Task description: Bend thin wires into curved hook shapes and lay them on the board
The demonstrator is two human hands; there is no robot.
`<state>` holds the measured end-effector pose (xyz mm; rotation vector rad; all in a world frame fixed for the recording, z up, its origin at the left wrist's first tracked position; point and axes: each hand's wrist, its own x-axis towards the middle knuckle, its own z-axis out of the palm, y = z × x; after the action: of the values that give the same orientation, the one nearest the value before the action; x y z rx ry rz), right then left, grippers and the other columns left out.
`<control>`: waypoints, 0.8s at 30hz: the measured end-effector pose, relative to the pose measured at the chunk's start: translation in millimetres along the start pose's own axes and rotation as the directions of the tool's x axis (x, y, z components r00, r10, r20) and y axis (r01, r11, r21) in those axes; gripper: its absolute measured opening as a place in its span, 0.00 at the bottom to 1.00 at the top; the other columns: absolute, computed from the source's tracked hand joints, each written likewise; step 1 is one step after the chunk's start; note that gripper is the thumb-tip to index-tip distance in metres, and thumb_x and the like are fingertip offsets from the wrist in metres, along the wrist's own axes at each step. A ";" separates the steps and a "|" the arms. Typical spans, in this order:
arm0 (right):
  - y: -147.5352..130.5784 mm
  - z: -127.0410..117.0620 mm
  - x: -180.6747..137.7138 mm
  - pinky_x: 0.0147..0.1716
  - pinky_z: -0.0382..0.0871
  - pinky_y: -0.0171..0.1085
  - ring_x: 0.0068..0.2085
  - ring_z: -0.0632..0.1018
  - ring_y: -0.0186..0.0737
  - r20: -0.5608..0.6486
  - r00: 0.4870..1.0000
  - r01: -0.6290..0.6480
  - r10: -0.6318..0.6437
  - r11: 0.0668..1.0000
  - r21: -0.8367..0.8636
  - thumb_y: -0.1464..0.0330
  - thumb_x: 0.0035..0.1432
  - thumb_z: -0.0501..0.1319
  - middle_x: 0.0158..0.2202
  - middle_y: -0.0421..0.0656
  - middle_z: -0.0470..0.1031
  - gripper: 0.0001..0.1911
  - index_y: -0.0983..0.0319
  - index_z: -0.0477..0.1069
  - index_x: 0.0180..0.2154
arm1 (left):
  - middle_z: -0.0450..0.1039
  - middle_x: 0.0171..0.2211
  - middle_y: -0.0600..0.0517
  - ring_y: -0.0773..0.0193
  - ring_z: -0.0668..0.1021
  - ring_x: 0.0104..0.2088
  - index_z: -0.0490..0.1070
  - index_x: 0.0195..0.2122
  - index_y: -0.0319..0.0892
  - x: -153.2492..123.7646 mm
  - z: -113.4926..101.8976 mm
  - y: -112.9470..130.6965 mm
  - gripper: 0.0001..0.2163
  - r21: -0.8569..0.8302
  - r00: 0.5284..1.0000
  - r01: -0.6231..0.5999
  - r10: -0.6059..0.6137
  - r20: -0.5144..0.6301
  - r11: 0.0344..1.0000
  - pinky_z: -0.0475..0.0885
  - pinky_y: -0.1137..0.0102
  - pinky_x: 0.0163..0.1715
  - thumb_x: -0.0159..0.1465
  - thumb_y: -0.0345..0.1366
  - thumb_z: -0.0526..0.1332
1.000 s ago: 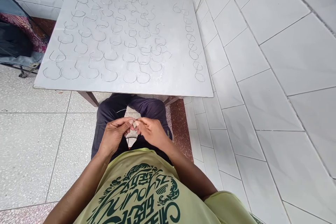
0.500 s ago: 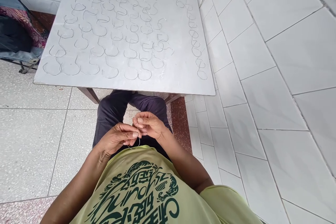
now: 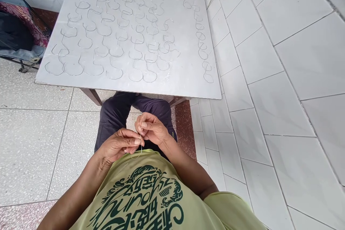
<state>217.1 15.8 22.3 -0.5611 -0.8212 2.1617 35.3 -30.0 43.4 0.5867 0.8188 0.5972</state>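
Both hands are held close together over my lap, below the table's near edge. My left hand (image 3: 118, 146) pinches a thin piece of metal wire (image 3: 138, 152) whose curved loop hangs just under the fingertips. My right hand (image 3: 152, 129) is closed on the upper end of the same wire, fingers curled. On the white table top (image 3: 183, 79) lie several rows of bent S-shaped wire hooks (image 3: 118, 43). A separate column of smaller wire loops (image 3: 201, 43) runs along the table's right side.
A white tiled wall (image 3: 269, 61) rises right beside the table. A folded chair with patterned fabric (image 3: 18, 36) stands at the far left. The floor is speckled tile (image 3: 32, 143), with a red strip (image 3: 184, 125) by the wall.
My hands have turned the wire: a second ago the fingertips met over it, now a curved loop shows beneath the left fingers. The right hand rose slightly.
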 end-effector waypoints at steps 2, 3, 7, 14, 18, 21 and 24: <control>-2.9 1.8 0.7 0.18 0.62 0.29 0.25 0.71 0.32 -0.042 0.996 0.077 -0.081 0.994 -0.078 0.57 0.57 0.74 0.27 0.36 0.71 0.18 0.59 0.68 0.32 | 0.67 0.18 0.53 0.73 0.59 0.19 0.86 0.32 0.41 -1.7 1.5 -1.5 0.10 -0.054 1.000 0.015 -0.015 -0.013 0.998 0.51 0.72 0.21 0.55 0.42 0.75; -4.2 2.0 1.2 0.19 0.63 0.30 0.26 0.72 0.33 -0.063 0.989 0.123 -0.131 0.986 -0.115 0.57 0.57 0.74 0.28 0.37 0.72 0.18 0.59 0.69 0.32 | 0.65 0.17 0.54 0.74 0.58 0.19 0.86 0.32 0.40 -2.2 2.6 -2.2 0.09 -0.087 0.999 0.016 -0.019 -0.027 0.996 0.50 0.72 0.21 0.55 0.41 0.75; -8.4 -3.4 2.5 0.23 0.67 0.34 0.30 0.74 0.35 -0.108 0.949 0.253 -0.295 0.922 -0.292 0.58 0.56 0.75 0.32 0.40 0.75 0.16 0.58 0.72 0.32 | 0.60 0.16 0.57 0.75 0.56 0.19 0.86 0.33 0.40 -2.1 8.6 -3.3 0.10 -0.187 0.995 0.005 -0.023 -0.095 0.982 0.48 0.74 0.20 0.55 0.40 0.76; -17.5 -17.0 1.0 0.28 0.70 0.36 0.34 0.75 0.37 -0.067 0.948 0.259 -0.311 0.876 -0.408 0.60 0.59 0.74 0.36 0.43 0.76 0.12 0.59 0.75 0.36 | 0.61 0.17 0.57 0.76 0.58 0.19 0.85 0.35 0.38 -0.8 14.3 1.4 0.10 -0.224 0.983 -0.052 0.010 -0.184 0.973 0.45 0.74 0.20 0.56 0.38 0.76; -20.7 -13.8 -1.0 0.31 0.73 0.36 0.35 0.77 0.37 -0.022 0.966 0.227 -0.256 0.892 -0.390 0.62 0.58 0.75 0.37 0.42 0.78 0.14 0.59 0.72 0.37 | 0.62 0.17 0.56 0.75 0.59 0.19 0.85 0.36 0.36 -0.7 12.2 2.5 0.11 -0.179 0.982 -0.059 0.025 -0.190 0.982 0.46 0.73 0.21 0.56 0.37 0.76; -20.9 -9.0 -3.8 0.34 0.74 0.37 0.34 0.78 0.36 -0.057 0.956 0.232 -0.287 0.864 -0.446 0.62 0.58 0.75 0.36 0.42 0.78 0.15 0.60 0.71 0.35 | 0.62 0.18 0.56 0.76 0.58 0.20 0.85 0.36 0.35 -0.1 10.5 2.7 0.11 -0.189 0.975 -0.070 0.027 -0.220 0.980 0.46 0.74 0.21 0.56 0.38 0.76; -20.8 -5.2 -7.6 0.38 0.75 0.39 0.37 0.80 0.38 -0.075 0.935 0.253 -0.346 0.801 -0.543 0.62 0.59 0.75 0.36 0.43 0.80 0.13 0.60 0.73 0.33 | 0.61 0.18 0.57 0.76 0.57 0.20 0.84 0.35 0.34 -0.1 10.2 2.9 0.12 -0.211 0.965 -0.091 0.034 -0.259 0.973 0.47 0.75 0.21 0.55 0.38 0.77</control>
<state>235.2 22.7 34.3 -0.8138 -1.3227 1.5603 42.7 -30.5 51.0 0.3360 0.9612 0.8226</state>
